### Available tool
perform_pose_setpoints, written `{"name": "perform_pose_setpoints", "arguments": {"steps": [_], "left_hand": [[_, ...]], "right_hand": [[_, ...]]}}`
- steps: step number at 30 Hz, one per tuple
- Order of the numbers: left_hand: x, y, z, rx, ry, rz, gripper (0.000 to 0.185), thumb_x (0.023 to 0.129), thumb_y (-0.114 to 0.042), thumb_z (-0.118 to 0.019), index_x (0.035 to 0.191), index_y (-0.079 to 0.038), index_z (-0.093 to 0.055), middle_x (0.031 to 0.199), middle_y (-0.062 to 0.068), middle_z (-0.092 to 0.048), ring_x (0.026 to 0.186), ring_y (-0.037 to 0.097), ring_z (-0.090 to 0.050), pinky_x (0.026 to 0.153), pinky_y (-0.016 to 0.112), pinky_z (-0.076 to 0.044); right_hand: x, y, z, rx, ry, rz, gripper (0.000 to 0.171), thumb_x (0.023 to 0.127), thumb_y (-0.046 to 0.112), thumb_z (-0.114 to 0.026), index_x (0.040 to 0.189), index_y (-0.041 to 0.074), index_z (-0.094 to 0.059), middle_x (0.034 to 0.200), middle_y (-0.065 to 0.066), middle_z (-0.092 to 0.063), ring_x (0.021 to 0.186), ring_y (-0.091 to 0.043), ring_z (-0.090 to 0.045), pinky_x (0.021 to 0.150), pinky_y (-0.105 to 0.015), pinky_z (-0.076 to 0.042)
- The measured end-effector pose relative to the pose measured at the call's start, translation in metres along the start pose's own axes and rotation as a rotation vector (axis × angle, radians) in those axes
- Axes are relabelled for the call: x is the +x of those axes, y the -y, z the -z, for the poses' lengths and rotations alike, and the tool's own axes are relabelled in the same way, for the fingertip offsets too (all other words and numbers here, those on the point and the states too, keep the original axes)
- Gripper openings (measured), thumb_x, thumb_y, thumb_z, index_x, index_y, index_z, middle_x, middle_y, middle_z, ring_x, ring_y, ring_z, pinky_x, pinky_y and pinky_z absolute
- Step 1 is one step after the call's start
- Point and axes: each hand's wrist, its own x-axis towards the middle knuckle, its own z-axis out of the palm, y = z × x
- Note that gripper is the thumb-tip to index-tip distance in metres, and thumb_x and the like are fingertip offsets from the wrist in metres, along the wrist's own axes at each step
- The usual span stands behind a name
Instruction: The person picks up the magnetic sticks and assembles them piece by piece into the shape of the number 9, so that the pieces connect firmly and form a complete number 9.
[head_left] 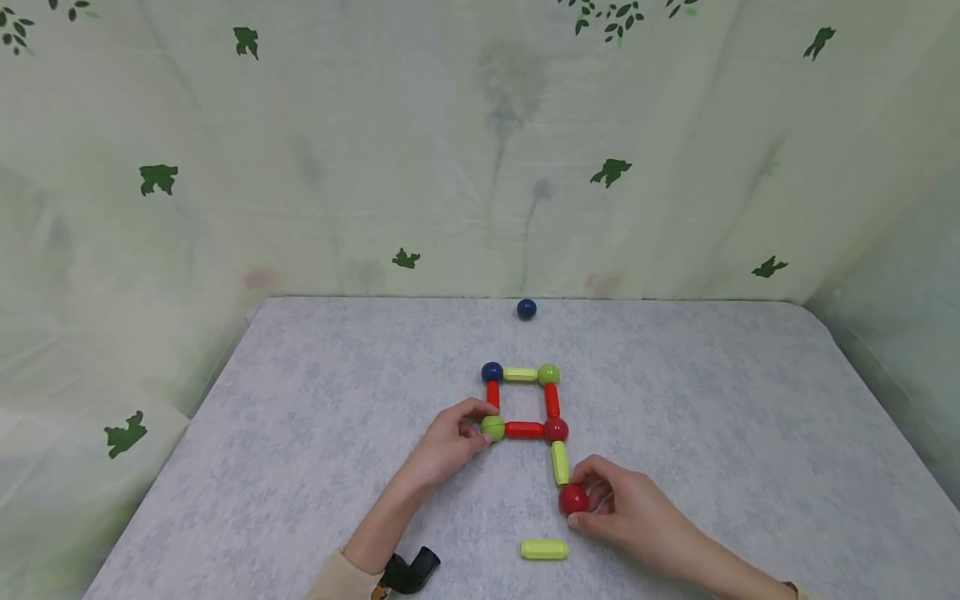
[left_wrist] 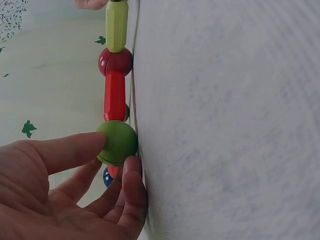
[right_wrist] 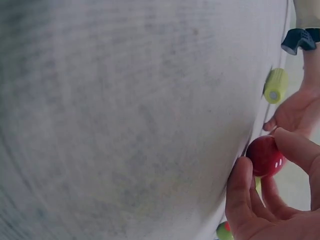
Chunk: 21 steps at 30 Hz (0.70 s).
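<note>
My left hand (head_left: 448,442) pinches a green ball (head_left: 492,428) at the near left corner of a square of balls and rods. A red rod (head_left: 525,430) joins that ball to a dark red ball (head_left: 557,429). From there a yellow-green rod (head_left: 560,463) runs toward me and meets another red ball (head_left: 573,498), which my right hand (head_left: 630,508) holds between thumb and fingers. The far corners are a blue ball (head_left: 492,372) and a second green ball (head_left: 549,373). In the left wrist view, thumb and fingertips press the green ball (left_wrist: 118,143).
A loose yellow-green rod (head_left: 544,549) lies near me, left of my right hand. Another blue ball (head_left: 527,309) sits by the table's back edge. Behind the grey-white table (head_left: 337,375) hangs a pale curtain (head_left: 315,150) with green leaf prints.
</note>
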Motion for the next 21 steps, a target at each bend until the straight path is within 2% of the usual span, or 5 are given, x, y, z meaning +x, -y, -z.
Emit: {"name": "perform_pose_setpoints", "arguments": {"steps": [8,13,21], "left_hand": [[-0.0004,-0.0009,-0.0004,0.006,-0.004,-0.013,0.031,0.091,0.000,-0.065,0.121,-0.006,-0.064,0.119,0.009,-0.058,0.078,0.021,-0.050,0.065,0.031,-0.043],[-0.0001,-0.0017,0.0001,0.002,-0.002,-0.022,0.031,0.090,0.000,-0.065,0.121,-0.006,-0.064,0.119,0.010,-0.058,0.078,0.021,-0.050,0.064,0.031,-0.043],[-0.0002,0.0014,-0.0008,0.016,-0.006,-0.019,0.031,0.091,0.000,-0.065,0.121,-0.006,-0.064,0.119,0.009,-0.058,0.078,0.021,-0.050,0.065,0.030,-0.043]], "right_hand": [[0.0029,0.0026,-0.0015,-0.014,0.005,0.012,0.037,0.079,0.023,-0.083,0.107,0.018,-0.060,0.093,0.007,-0.061,0.076,-0.014,-0.058,0.065,-0.025,-0.050],[0.0035,0.0017,-0.0014,-0.036,0.034,0.034,0.036,0.082,0.023,-0.081,0.113,0.023,-0.063,0.094,0.008,-0.060,0.078,-0.014,-0.057,0.065,-0.026,-0.050],[0.0014,-0.0012,-0.0011,0.025,0.091,0.063,0.035,0.087,0.026,-0.076,0.119,0.024,-0.063,0.097,0.007,-0.060,0.081,-0.016,-0.057,0.066,-0.027,-0.050]]}}
